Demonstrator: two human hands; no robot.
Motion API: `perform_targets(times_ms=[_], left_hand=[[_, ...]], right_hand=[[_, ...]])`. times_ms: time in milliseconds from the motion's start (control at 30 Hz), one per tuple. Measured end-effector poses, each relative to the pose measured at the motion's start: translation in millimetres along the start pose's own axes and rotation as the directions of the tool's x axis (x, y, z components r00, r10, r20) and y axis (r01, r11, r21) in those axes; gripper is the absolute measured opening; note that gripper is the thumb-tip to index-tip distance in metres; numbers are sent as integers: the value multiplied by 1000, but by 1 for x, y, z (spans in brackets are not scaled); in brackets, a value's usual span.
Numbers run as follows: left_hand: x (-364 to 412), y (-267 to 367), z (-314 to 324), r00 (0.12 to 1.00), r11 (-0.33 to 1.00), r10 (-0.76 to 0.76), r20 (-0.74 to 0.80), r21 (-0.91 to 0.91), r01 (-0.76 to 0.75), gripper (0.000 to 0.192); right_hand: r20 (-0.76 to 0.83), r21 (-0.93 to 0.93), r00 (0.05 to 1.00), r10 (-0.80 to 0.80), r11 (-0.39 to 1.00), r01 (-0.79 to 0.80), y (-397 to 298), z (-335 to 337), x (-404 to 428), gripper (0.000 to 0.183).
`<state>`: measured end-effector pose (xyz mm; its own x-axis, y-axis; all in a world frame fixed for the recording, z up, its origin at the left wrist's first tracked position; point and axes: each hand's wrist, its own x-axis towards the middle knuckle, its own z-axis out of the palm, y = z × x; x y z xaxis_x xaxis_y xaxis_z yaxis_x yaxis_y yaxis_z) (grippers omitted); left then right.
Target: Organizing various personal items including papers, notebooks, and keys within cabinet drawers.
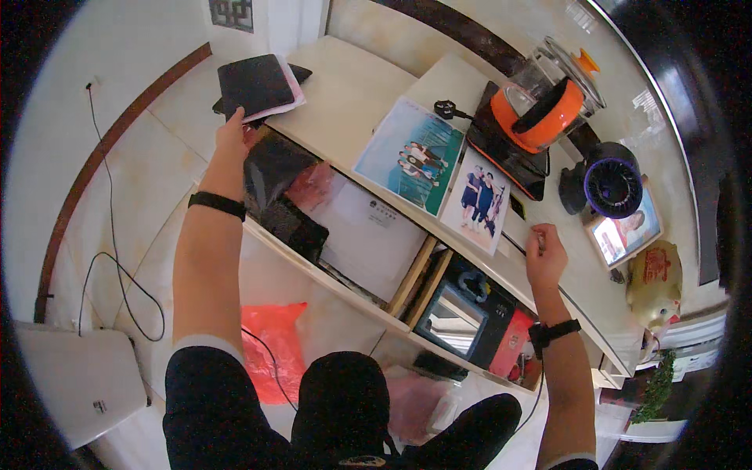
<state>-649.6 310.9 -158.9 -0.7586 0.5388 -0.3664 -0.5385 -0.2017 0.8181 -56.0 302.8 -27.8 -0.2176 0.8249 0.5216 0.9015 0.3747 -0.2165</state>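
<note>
My left hand grips the near edge of a stack of black-covered books or folders at the left end of the cabinet top. Below it an open drawer holds dark plastic, a black pouch and a white paper envelope. My right hand rests with curled fingers by the cabinet's front edge at the right; whether it holds something small is unclear. Between my hands two printed photographs lie on the top. A second open drawer holds a framed mirror and a red packet.
An orange-banded glass kettle, a round black device with a purple ring, a framed picture and a gold piggy bank stand towards the back right. A red plastic bag and a black cable lie on the floor.
</note>
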Motion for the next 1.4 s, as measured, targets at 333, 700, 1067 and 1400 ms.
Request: perform_targets(times_ms=[333, 700, 1067, 1400], left_hand=[[-77, 39, 46, 846, 841, 533, -22, 120, -527, 32], [-124, -16, 33, 850, 994, 48, 525, 57, -91, 26], [-86, -45, 11, 801, 970, -215, 559, 215, 110, 35], [31, -36, -17, 959, 975, -124, 256, -147, 165, 43]], right_hand=[[14, -29, 1000, 21, 999, -21, -10, -3, -1, 11], [26, -13, 999, 35, 999, -35, -7, -2, -1, 14], [40, 1, 997, 69, 998, -69, -6, -1, -1, 10], [8, 22, 1000, 10, 1000, -10, -6, 0, -2, 10]])
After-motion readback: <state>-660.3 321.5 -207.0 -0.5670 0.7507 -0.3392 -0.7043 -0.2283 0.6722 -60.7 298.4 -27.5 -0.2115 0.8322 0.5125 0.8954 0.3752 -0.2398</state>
